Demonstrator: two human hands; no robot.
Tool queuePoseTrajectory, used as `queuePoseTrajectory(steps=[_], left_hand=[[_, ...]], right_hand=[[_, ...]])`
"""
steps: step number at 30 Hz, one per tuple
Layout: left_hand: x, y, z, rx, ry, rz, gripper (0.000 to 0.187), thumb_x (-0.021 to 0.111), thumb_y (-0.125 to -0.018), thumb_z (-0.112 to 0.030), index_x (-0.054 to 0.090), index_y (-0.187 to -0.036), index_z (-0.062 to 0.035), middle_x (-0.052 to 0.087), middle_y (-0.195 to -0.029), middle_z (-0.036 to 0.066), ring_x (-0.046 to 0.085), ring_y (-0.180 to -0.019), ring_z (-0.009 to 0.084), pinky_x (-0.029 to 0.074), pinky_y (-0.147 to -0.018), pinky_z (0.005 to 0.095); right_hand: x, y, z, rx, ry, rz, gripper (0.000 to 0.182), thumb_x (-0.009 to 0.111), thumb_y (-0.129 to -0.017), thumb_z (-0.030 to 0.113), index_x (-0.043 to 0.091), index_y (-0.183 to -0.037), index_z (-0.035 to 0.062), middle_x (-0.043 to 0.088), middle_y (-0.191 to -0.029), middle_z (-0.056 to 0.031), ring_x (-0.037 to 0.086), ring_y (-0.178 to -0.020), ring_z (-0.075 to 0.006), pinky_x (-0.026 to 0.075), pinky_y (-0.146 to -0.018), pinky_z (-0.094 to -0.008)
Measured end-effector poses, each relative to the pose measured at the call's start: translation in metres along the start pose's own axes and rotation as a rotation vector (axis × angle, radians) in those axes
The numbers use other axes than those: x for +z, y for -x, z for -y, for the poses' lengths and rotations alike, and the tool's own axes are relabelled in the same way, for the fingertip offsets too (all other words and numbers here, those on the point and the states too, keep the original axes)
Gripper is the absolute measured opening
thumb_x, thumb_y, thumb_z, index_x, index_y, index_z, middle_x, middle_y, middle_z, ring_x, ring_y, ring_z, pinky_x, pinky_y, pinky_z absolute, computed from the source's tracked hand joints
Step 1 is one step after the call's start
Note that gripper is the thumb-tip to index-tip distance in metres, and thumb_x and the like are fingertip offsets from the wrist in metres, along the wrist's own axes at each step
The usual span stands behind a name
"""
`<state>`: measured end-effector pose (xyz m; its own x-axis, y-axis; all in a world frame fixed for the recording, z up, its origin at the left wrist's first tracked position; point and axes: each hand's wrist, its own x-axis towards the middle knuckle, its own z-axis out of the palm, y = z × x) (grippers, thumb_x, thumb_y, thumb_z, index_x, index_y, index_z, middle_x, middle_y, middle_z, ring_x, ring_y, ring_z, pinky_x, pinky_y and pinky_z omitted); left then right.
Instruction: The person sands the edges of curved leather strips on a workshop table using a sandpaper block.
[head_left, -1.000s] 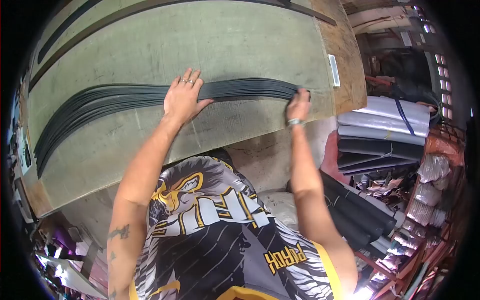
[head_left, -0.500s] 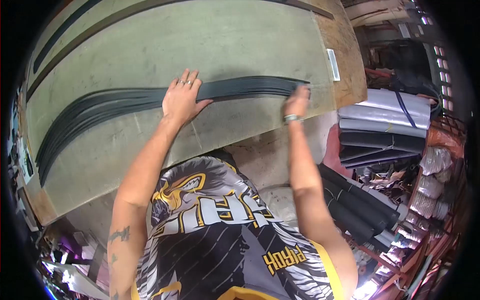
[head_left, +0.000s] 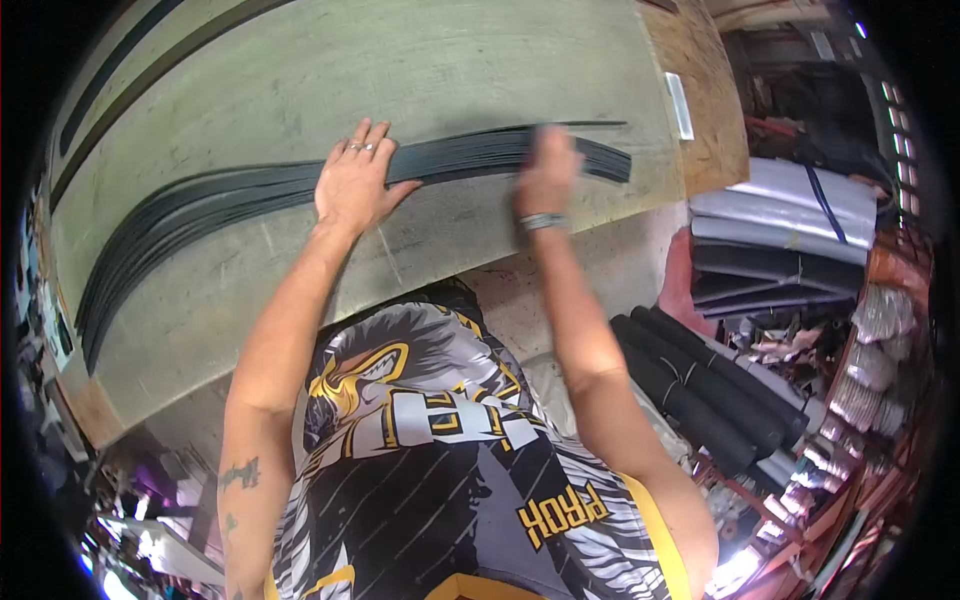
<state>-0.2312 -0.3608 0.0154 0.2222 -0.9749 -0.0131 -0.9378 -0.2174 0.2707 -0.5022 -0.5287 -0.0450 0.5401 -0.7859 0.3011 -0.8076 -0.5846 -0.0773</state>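
A bundle of long, thin dark strips (head_left: 455, 157) lies in a curve across the greenish worktable (head_left: 500, 70). Its left part fans out and bends toward the table's near left corner. My left hand (head_left: 353, 182) rests on the middle of the bundle, fingers stretched and thumb apart, with a ring on one finger. Over the right part of the bundle is my right hand (head_left: 548, 172), smeared by motion, so its grip does not show. Beyond it the strip ends stick out to the right, and one strip lies apart from the others along the far side.
A dark strip and a brown strip (head_left: 130, 95) lie along the table's far left side. A pale rectangular piece (head_left: 679, 106) sits near the right edge. Right of the table are folded silver sheets (head_left: 780, 208), black rolls (head_left: 690, 390) and wrapped bundles (head_left: 880, 345) on a rack.
My right hand has moved left from the right end of the strips, uncovering their ends. Those ends are more spread, with one strip separated. The left hand stays on the bundle.
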Motion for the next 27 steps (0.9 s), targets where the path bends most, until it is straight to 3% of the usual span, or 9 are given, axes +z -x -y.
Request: queuePoseTrajectory(steps=[3, 6, 8, 10, 11, 14, 18, 24, 27], left_hand=[[-0.003, 0.004, 0.003, -0.002, -0.049, 0.031, 0.067, 0.069, -0.092, -0.063, 0.062, -0.134, -0.0103, 0.047, -0.162, 0.005, 0.037, -0.155, 0.0259, 0.036, -0.123, 0.0449], [0.001, 0.003, 0.003, 0.008, -0.077, 0.026, 0.07, 0.066, -0.092, -0.067, 0.063, -0.133, -0.0102, 0.048, -0.162, 0.004, 0.037, -0.155, 0.0251, 0.037, -0.123, 0.0452], [0.003, 0.003, 0.004, 0.013, -0.073, -0.001, 0.071, 0.066, -0.092, -0.067, 0.063, -0.133, -0.0091, 0.048, -0.162, 0.005, 0.038, -0.154, 0.0257, 0.037, -0.123, 0.0454], [0.005, 0.0, 0.005, 0.018, -0.062, -0.016, 0.072, 0.066, -0.092, -0.067, 0.063, -0.133, -0.0081, 0.048, -0.162, 0.006, 0.039, -0.154, 0.0264, 0.038, -0.123, 0.046], [0.003, 0.0, 0.006, 0.024, -0.054, -0.007, 0.072, 0.066, -0.092, -0.067, 0.063, -0.133, -0.0076, 0.048, -0.161, 0.006, 0.039, -0.153, 0.0267, 0.038, -0.122, 0.0464], [0.007, 0.003, 0.005, 0.061, -0.069, -0.02, 0.072, 0.065, -0.093, -0.067, 0.063, -0.133, -0.0065, 0.049, -0.161, 0.007, 0.04, -0.153, 0.0275, 0.039, -0.121, 0.0472], [0.006, 0.002, 0.008, 0.08, -0.095, -0.032, 0.072, 0.064, -0.093, -0.066, 0.063, -0.131, -0.0053, 0.051, -0.159, 0.009, 0.042, -0.151, 0.0284, 0.041, -0.119, 0.0471], [0.01, 0.004, 0.007, 0.11, -0.076, -0.105, 0.062, 0.058, -0.1, -0.059, 0.063, -0.131, -0.0052, 0.053, -0.157, 0.011, 0.044, -0.15, 0.0297, 0.04, -0.119, 0.0475], [0.017, 0.004, 0.01, 0.116, -0.11, -0.093, 0.063, 0.056, -0.101, -0.059, 0.062, -0.133, -0.0048, 0.052, -0.157, 0.012, 0.043, -0.15, 0.0299, 0.04, -0.12, 0.0477]], right_hand=[[0.008, -0.027, -0.116, 0.35, 0.082, -0.048, 0.046, 0.05, -0.107, 0.023, 0.055, -0.149, 0.0058, 0.053, -0.156, -0.0144, 0.05, -0.144, -0.0348, 0.04, -0.116, -0.0561], [0.009, -0.055, -0.101, 0.552, 0.183, 0.099, 0.045, 0.046, -0.11, 0.029, 0.056, -0.148, 0.0066, 0.053, -0.157, -0.0126, 0.052, -0.141, -0.0334, 0.043, -0.112, -0.0548], [0.06, -0.033, -0.036, 0.18, 0.325, -0.116, 0.044, 0.045, -0.109, 0.027, 0.056, -0.146, 0.0077, 0.051, -0.159, -0.0132, 0.046, -0.147, -0.0308, 0.039, -0.116, -0.0536], [0.018, -0.011, 0.081, 0.017, -0.466, -0.04, 0.048, 0.049, -0.105, 0.018, 0.051, -0.152, 0.0068, 0.045, -0.163, -0.0151, 0.038, -0.153, -0.0305, 0.032, -0.122, -0.0562], [-0.022, 0.005, 0.13, -0.078, -0.268, 0.076, 0.05, 0.051, -0.104, 0.015, 0.05, -0.153, 0.0065, 0.043, -0.164, -0.0152, 0.037, -0.154, -0.0309, 0.03, -0.123, -0.0572], [-0.02, 0.009, 0.082, -0.081, -0.136, -0.008, 0.05, 0.054, -0.103, 0.013, 0.05, -0.152, 0.0058, 0.045, -0.162, -0.0162, 0.036, -0.155, -0.0338, 0.028, -0.123, -0.0591], [-0.003, -0.033, -0.069, 0.331, -0.03, -0.097, 0.042, 0.046, -0.109, 0.022, 0.057, -0.146, 0.0035, 0.054, -0.156, -0.0166, 0.043, -0.149, -0.0359, 0.035, -0.117, -0.059], [-0.019, 0.021, 0.116, -0.018, -0.244, -0.009, 0.067, 0.06, -0.082, 0.012, 0.055, -0.147, -0.0021, 0.049, -0.158, -0.0215, 0.037, -0.154, -0.0378, 0.026, -0.125, -0.0604], [-0.016, 0.02, 0.052, 0.031, -0.158, -0.051, 0.062, 0.062, -0.084, 0.01, 0.057, -0.146, -0.0002, 0.05, -0.158, -0.0206, 0.038, -0.153, -0.0385, 0.028, -0.124, -0.06]])
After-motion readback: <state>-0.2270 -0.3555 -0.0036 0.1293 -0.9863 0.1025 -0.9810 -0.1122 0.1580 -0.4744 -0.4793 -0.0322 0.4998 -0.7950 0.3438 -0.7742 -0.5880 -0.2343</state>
